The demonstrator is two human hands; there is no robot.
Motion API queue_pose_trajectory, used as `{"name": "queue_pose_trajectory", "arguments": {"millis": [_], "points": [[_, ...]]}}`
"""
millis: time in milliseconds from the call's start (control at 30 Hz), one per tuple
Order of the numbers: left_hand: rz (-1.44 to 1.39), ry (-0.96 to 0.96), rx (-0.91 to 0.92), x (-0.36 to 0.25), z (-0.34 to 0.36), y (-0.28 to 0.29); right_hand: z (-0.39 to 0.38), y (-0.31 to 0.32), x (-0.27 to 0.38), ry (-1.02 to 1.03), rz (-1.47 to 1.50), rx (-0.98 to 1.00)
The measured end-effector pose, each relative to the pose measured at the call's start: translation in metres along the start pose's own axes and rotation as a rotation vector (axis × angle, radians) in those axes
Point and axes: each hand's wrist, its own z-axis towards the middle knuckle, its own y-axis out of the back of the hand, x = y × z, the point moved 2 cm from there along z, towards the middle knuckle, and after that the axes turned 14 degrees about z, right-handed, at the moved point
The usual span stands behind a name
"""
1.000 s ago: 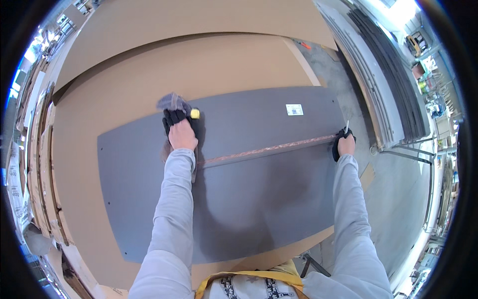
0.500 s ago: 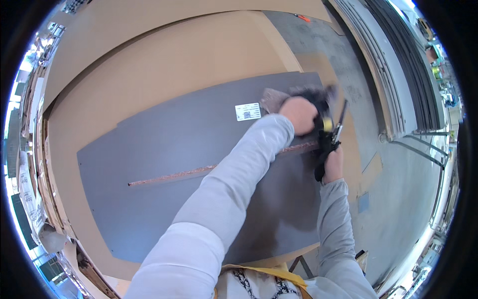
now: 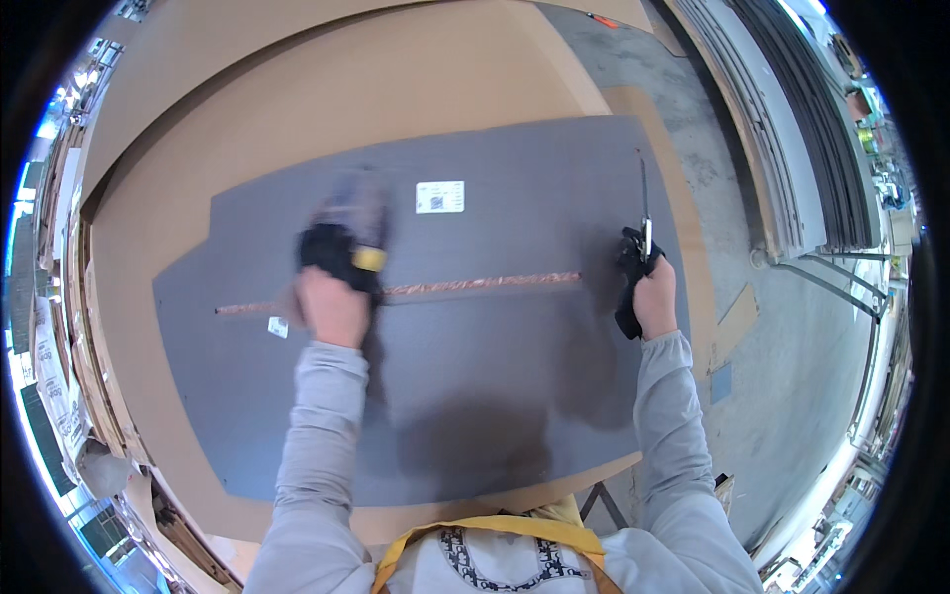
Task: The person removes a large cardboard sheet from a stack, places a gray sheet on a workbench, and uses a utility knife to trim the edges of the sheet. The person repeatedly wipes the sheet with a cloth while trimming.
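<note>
A large dark grey panel (image 3: 475, 366) lies flat before me, with a narrow crumpled reddish-brown strip (image 3: 485, 284) running across it. My left hand (image 3: 334, 292) is over the panel's left part, closed round a motion-smeared, brownish-grey thing (image 3: 354, 198) whose kind I cannot make out. Black material with a yellow patch covers its fingers. Near the panel's right edge, my right hand (image 3: 651, 297), also black about the fingers, grips a slim tool (image 3: 646, 223) with a silvery body and a long dark blade-like end pointing away from me.
White labels (image 3: 439, 197) sit on the panel, one smaller (image 3: 278, 327) below the strip. Brown board (image 3: 445, 69) lies under and beyond the panel. At the right stand stacked grey and black sheets (image 3: 792, 129) on a metal frame (image 3: 836, 287). An orange-handled item (image 3: 602, 20) lies on the floor.
My left hand has swung from the panel's right end to its left part, carrying the brownish thing. My right hand has shifted slightly left, its tool now more upright. The small label has come into view.
</note>
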Motion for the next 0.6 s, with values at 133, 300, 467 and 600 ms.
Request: {"name": "queue_pose_trajectory", "arguments": {"millis": [133, 300, 467, 600], "points": [[0.352, 0.693, 0.416, 0.188, -0.064, -0.046, -0.025, -0.052, 0.014, 0.003, -0.285, 0.067], [0.299, 0.585, 0.442, 0.241, -0.065, -0.04, -0.032, -0.077, -0.002, -0.007, -0.402, -0.09], [0.058, 0.635, 0.386, 0.248, -0.146, -0.003, -0.091, -0.043, -0.037, -0.045, -0.437, -0.117], [-0.123, 0.726, 0.513, 0.243, -0.276, 0.073, -0.199, -0.021, -0.047, -0.104, -0.441, -0.149]]}}
